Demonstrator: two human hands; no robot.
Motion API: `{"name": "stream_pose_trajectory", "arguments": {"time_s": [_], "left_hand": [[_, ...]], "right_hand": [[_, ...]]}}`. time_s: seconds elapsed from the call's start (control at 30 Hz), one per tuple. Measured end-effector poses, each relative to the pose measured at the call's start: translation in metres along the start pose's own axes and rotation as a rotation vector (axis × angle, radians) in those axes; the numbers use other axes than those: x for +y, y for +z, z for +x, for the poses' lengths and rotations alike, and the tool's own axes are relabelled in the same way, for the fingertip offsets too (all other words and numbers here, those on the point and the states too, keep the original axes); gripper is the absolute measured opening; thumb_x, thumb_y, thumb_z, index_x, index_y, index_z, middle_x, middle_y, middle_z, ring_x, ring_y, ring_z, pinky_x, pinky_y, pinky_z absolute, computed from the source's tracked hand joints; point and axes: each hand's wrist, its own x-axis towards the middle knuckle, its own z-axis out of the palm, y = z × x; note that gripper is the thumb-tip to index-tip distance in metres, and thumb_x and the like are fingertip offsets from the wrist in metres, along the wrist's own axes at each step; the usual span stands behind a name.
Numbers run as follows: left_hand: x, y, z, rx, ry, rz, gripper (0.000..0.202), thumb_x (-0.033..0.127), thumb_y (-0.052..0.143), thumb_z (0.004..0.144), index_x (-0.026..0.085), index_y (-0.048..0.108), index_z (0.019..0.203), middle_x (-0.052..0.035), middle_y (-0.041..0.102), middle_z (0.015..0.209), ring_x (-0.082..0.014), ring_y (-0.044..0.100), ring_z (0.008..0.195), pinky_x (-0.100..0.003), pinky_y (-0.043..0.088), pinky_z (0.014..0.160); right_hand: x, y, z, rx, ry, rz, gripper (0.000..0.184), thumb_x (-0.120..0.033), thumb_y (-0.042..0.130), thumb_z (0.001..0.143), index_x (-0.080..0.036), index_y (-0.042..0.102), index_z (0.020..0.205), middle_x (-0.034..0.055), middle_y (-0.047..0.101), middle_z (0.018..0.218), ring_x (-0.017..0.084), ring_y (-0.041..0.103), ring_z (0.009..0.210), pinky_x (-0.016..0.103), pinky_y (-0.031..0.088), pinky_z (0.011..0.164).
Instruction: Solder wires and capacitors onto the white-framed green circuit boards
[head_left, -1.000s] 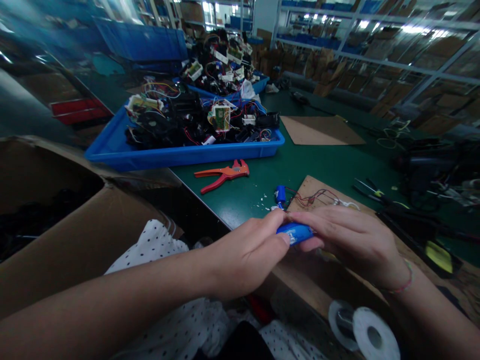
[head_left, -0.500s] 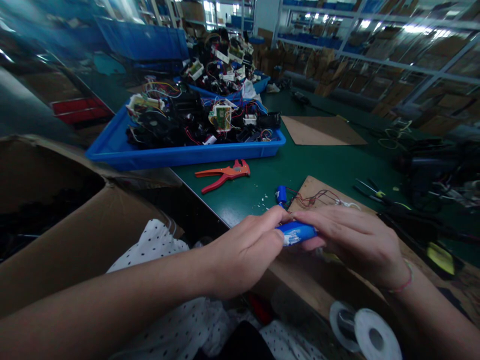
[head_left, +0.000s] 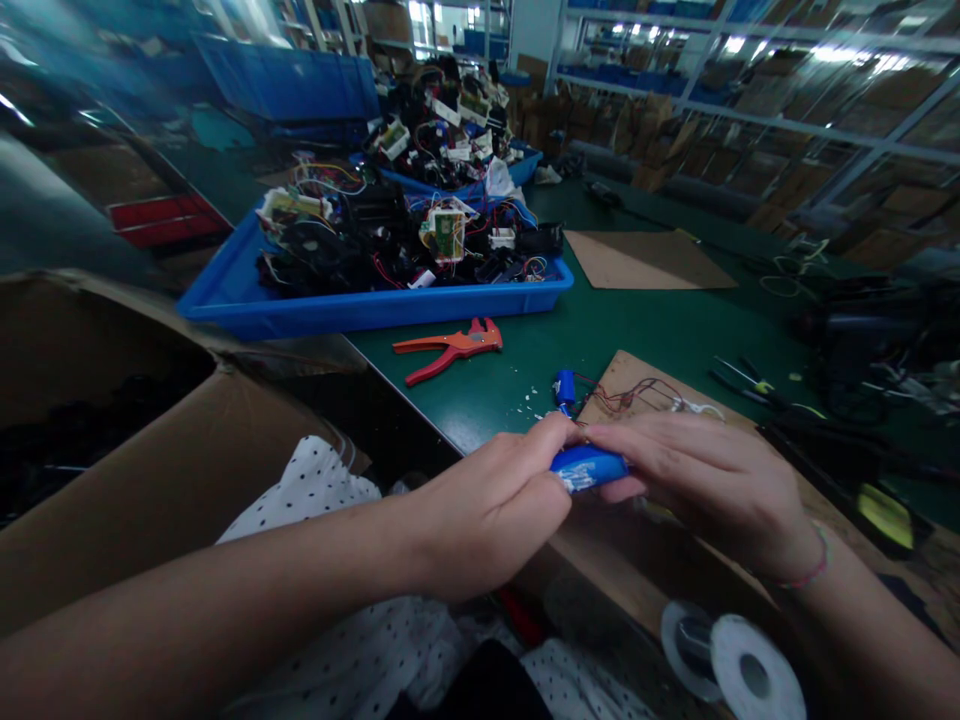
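Fingers (head_left: 553, 440) of the left hand (head_left: 495, 515) are bent in and closed on the left end of a blue cylinder (head_left: 589, 468), thumb against its near side. It lies just below and right of the middle of the frame, held roughly level between both hands, with white smears along its face. The right hand (head_left: 712, 490) comes in from the lower right, its fingers stretched nearly straight across the top of the cylinder's right end, one fingertip showing beneath; they too are closed on it, with little gap. The tips of the two hands meet just above the cylinder. A thin bracelet (head_left: 814, 562) circles the right wrist.

Just above the hands, a smaller blue cylinder (head_left: 565, 386) stands on the green table (head_left: 645, 325), with dark red and black wires (head_left: 630, 396) running right from it over a brown board (head_left: 616, 372). White crumbs (head_left: 529, 396) are scattered to its left. Near the centre lie orange-red pliers (head_left: 454, 348), handles spread. Behind them, in the upper left, a blue tray (head_left: 375, 314) is heaped with black parts and wiring. A white spool (head_left: 754, 668) is at the lower right, and an open cardboard box (head_left: 112, 450) fills the left edge.
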Motion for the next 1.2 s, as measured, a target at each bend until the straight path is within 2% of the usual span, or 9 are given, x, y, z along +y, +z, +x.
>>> {"name": "stream_pose_trajectory", "arguments": {"time_s": [0.1, 0.2, 0.5, 0.63, 0.77, 0.93, 1.07, 1.2], "left_hand": [[0.001, 0.003, 0.000, 0.008, -0.065, -0.030, 0.026, 0.027, 0.030, 0.103, 0.019, 0.051, 0.116, -0.0074, 0.066, 0.105, -0.0230, 0.060, 0.094, -0.036, 0.046, 0.080], [-0.002, 0.008, 0.000, 0.024, -0.070, -0.006, 0.024, 0.031, 0.032, 0.104, 0.018, 0.049, 0.115, -0.0060, 0.066, 0.099, -0.0217, 0.061, 0.088, -0.035, 0.045, 0.077], [-0.011, 0.008, -0.001, -0.028, 0.046, 0.134, 0.021, 0.013, 0.032, 0.097, 0.018, 0.046, 0.113, -0.0074, 0.060, 0.105, -0.0212, 0.059, 0.087, -0.033, 0.044, 0.073], [-0.012, 0.009, -0.002, -0.002, 0.053, 0.131, 0.022, 0.017, 0.031, 0.101, 0.018, 0.045, 0.118, -0.0086, 0.061, 0.112, -0.0229, 0.060, 0.095, -0.034, 0.044, 0.079], [-0.010, 0.009, -0.001, -0.015, 0.005, 0.127, 0.023, 0.026, 0.027, 0.105, 0.017, 0.047, 0.113, -0.0072, 0.062, 0.102, -0.0215, 0.060, 0.088, -0.035, 0.044, 0.077], [-0.007, 0.005, -0.001, -0.012, 0.036, 0.110, 0.021, 0.019, 0.030, 0.102, 0.018, 0.049, 0.111, -0.0070, 0.062, 0.105, -0.0209, 0.059, 0.089, -0.034, 0.044, 0.077], [-0.003, 0.001, -0.001, -0.035, 0.002, 0.082, 0.019, 0.015, 0.032, 0.098, 0.019, 0.049, 0.106, -0.0040, 0.060, 0.097, -0.0188, 0.057, 0.083, -0.031, 0.043, 0.071], [-0.002, 0.001, -0.002, -0.019, -0.019, 0.052, 0.019, 0.023, 0.029, 0.102, 0.019, 0.048, 0.106, -0.0032, 0.061, 0.093, -0.0184, 0.057, 0.080, -0.032, 0.043, 0.070]], "right_hand": [[0.000, -0.001, 0.000, 0.013, 0.007, -0.008, 0.046, -0.015, 0.073, 0.085, -0.013, 0.060, 0.129, 0.0086, 0.075, 0.108, 0.016, 0.072, 0.098, 0.028, 0.058, 0.087], [0.000, 0.000, 0.000, 0.011, 0.009, -0.021, 0.045, -0.017, 0.073, 0.085, -0.013, 0.060, 0.128, 0.0083, 0.075, 0.106, 0.016, 0.071, 0.097, 0.028, 0.058, 0.086], [-0.002, 0.001, 0.001, -0.023, 0.027, -0.012, 0.043, -0.017, 0.073, 0.085, -0.013, 0.062, 0.127, 0.0077, 0.075, 0.103, 0.015, 0.071, 0.092, 0.027, 0.057, 0.081], [-0.002, 0.000, 0.000, -0.025, 0.031, -0.013, 0.044, -0.018, 0.072, 0.086, -0.013, 0.061, 0.129, 0.0075, 0.075, 0.104, 0.015, 0.071, 0.092, 0.027, 0.058, 0.082], [0.000, 0.000, -0.001, -0.024, 0.025, -0.009, 0.044, -0.018, 0.072, 0.086, -0.012, 0.061, 0.128, 0.0087, 0.075, 0.103, 0.016, 0.072, 0.091, 0.027, 0.058, 0.081], [0.001, 0.002, -0.001, -0.010, 0.018, 0.019, 0.044, -0.019, 0.073, 0.085, -0.014, 0.061, 0.127, 0.0080, 0.075, 0.103, 0.015, 0.071, 0.091, 0.028, 0.058, 0.081], [0.001, 0.002, 0.000, 0.002, 0.001, 0.009, 0.044, -0.019, 0.071, 0.087, -0.015, 0.060, 0.130, 0.0079, 0.075, 0.106, 0.015, 0.072, 0.093, 0.028, 0.059, 0.082], [0.001, 0.000, 0.000, 0.003, 0.021, -0.001, 0.045, -0.022, 0.071, 0.088, -0.018, 0.060, 0.131, 0.0066, 0.076, 0.103, 0.015, 0.073, 0.092, 0.027, 0.059, 0.082]]}}
